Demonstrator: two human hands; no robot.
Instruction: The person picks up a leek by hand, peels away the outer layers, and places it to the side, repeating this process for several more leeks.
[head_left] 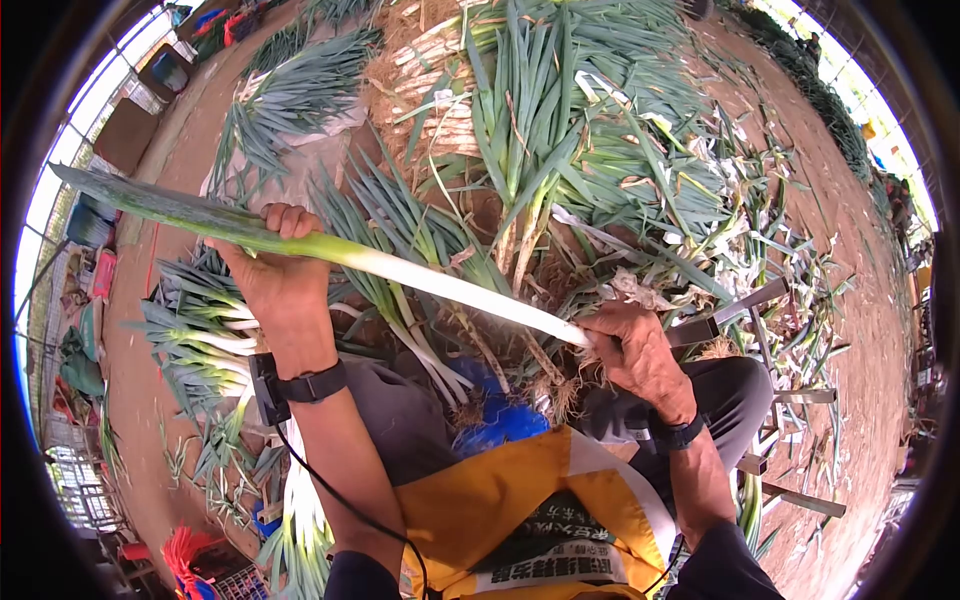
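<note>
A long green onion (450,285) stretches across in front of me, its dark green leaves to the left and its white stalk to the right. My left hand (275,270) is closed around it where green turns to white. At the root end, my right hand (637,345) has its fingers curled and pinched on the white base. Dry, papery peel (638,290) shows just beyond the right knuckles. Below the held stalk, more green onions (420,345) with roots lean toward my knees, near a blue plastic sheet (500,415).
A large heap of green onions (610,130) lies ahead. Trimmed leaves and peel (790,290) litter the ground to the right, beside a metal frame (750,310). Peeled white stalks (215,335) are piled at left. A yellow apron (500,490) covers my lap.
</note>
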